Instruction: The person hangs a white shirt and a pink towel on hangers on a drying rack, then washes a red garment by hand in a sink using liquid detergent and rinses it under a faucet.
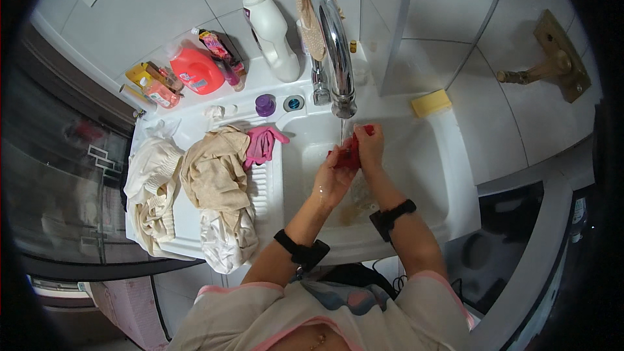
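Observation:
A small wet red cloth (350,156) is bunched between my two hands, under the thin stream of the chrome faucet (335,45). My left hand (333,181) is closed around its lower left side, with the palm turned up. On the upper right side, my right hand (370,147) grips the same cloth with fingers curled in. Both hands are over the white sink basin (422,175), which has some cloudy, brownish water near its bottom. Folds of the cloth are partly hidden by my fingers.
On the washboard side at left lie a beige garment (218,166), white clothes (153,169) and a pink cloth (261,145). Behind stand a white bottle (273,36), a red detergent bottle (196,70) and a purple cap (264,105). A yellow sponge (431,103) rests on the right rim.

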The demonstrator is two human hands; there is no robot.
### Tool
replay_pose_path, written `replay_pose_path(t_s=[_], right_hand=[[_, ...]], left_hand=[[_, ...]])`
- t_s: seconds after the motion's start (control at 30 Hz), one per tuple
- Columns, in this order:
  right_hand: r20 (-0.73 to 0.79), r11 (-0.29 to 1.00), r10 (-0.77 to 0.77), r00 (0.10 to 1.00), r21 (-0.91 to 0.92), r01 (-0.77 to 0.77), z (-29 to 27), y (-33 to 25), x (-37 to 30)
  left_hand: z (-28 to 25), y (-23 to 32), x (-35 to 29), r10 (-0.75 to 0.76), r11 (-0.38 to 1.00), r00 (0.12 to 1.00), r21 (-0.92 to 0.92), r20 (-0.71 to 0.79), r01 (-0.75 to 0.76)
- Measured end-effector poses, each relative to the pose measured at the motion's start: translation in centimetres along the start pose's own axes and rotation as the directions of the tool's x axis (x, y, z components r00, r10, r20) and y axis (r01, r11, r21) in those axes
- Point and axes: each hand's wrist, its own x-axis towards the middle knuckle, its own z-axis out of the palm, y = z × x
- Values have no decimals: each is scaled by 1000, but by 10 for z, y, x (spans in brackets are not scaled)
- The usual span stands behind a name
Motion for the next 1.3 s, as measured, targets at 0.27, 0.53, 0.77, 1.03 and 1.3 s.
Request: replay_pose_path(t_s=[0.27,0.53,0.77,1.03,1.3], right_hand=[[178,874,211,961,407,-267,-11,-44,-35],[69,834,-456,887,-314,453,16,-40,-51],[48,706,-555,830,-500,502,7,-43,-64],[118,942,-50,992,-325,86,5,-44,-13],[45,868,-367,929,-342,360,22,-28,-36]], left_hand=[[-7,11,16,61,992,998,112,-26,-57],[-60,7,29,0,969,923,-227,386,94],[-76,12,27,-22,927,857,-310,515,211],[-13,5,14,-66,997,996,-25,63,68],[-61,12,33,35,986,787,-151,616,74]])
